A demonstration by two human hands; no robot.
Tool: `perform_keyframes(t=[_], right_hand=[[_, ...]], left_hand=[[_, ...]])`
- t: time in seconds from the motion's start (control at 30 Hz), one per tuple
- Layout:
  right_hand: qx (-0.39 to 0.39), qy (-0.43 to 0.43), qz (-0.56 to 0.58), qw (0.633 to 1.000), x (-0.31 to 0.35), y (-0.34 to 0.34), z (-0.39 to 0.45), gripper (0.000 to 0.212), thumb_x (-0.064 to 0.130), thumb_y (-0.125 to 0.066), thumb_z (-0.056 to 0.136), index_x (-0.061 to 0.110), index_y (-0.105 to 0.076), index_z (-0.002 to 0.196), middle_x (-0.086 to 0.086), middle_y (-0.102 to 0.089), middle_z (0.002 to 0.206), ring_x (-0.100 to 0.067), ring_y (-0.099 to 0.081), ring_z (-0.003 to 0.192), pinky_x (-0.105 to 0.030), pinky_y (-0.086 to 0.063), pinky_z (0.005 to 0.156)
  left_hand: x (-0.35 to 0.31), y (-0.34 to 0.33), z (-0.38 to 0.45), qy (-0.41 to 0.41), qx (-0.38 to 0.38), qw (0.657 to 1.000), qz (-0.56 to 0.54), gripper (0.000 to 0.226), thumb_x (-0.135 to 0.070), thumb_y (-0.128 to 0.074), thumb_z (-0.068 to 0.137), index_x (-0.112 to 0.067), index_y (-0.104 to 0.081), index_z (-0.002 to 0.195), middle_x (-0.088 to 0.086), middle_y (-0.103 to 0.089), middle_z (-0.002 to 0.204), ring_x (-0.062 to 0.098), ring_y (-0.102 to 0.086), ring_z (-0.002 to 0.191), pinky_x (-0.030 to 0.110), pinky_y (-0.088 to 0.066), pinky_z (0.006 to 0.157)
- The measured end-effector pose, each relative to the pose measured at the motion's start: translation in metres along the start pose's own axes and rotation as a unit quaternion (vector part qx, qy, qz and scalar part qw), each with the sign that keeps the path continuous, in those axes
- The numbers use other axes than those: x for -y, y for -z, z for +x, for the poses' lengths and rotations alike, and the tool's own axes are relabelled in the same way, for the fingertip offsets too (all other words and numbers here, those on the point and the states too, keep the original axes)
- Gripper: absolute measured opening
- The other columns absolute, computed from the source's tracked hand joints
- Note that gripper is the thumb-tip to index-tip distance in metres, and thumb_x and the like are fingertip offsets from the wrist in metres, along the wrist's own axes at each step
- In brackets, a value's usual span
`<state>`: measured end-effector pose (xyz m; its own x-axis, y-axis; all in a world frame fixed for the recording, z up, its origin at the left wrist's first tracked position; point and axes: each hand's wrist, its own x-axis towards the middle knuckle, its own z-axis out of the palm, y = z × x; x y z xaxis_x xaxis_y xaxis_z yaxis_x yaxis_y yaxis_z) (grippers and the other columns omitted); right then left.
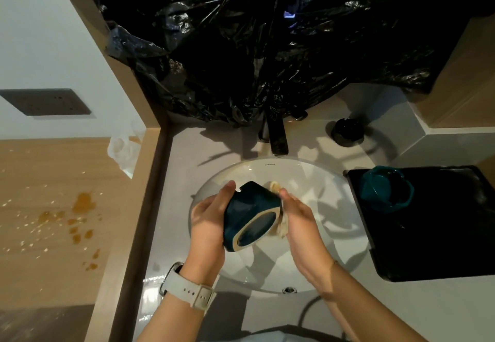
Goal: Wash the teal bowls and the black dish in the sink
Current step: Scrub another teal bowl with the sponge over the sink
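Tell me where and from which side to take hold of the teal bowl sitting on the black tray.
Take the teal bowl by its rim, coming down from above on the sink-facing side. It appears to sit upright and open on the black tray, so a thumb can probably go inside and fingers outside. The right hand is nearest, but it holds a cloth.

Dim, warm light, wide-angle bend at the edges.
Hard crossing shadows fall over the sink (267,274); glare on the counter's (417,312) near-left edge.
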<state>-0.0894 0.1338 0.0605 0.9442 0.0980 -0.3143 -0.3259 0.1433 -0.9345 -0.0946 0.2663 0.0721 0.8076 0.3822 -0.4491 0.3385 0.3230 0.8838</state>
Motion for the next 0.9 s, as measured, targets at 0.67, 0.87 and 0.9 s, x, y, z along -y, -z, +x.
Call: perform_keyframes(t=[0.67, 0.87, 0.9], right_hand=[[-0.011, -0.120, 0.156, 0.980, 0.003, 0.004, 0.011, 0.026, 0.034, -0.052, 0.092, 0.017, -0.072, 0.092, -0.010, -0.071, 0.095, -0.022, -0.066, 0.089, -0.034, -0.050, 0.083], [-0.075, -0.073, 0.145, 0.984, -0.001, 0.007, 0.014, 0.018, 0.031, -0.061, 0.085, 0.019, -0.068, 0.074, -0.009, -0.065, 0.080, -0.023, -0.062, 0.076, -0.034, -0.048, 0.073], [-0.075, -0.053, 0.124, 0.988, 0.000, 0.009, 0.014, 0.019, 0.030, -0.061, 0.086, 0.019, -0.067, 0.072, -0.008, -0.065, 0.078, -0.022, -0.061, 0.075, -0.033, -0.048, 0.072]], left_hand=[[0.023, 0.000, -0.005, 0.035, 0.062, 0.993, -0.099, 0.022, -0.035, -0.070, 0.073, -0.018, -0.070, 0.059, 0.008, -0.068, 0.066, 0.025, -0.065, 0.065, 0.036, -0.051, 0.072], [0.024, 0.002, 0.005, 0.009, 0.093, 0.995, 0.035, 0.036, -0.038, -0.063, 0.092, -0.015, -0.067, 0.064, 0.005, -0.068, 0.068, 0.023, -0.063, 0.066, 0.032, -0.049, 0.068], [0.021, 0.004, 0.006, -0.012, 0.125, 0.990, 0.068, 0.039, -0.042, -0.064, 0.090, -0.016, -0.063, 0.061, 0.003, -0.062, 0.064, 0.022, -0.057, 0.066, 0.031, -0.045, 0.068]])
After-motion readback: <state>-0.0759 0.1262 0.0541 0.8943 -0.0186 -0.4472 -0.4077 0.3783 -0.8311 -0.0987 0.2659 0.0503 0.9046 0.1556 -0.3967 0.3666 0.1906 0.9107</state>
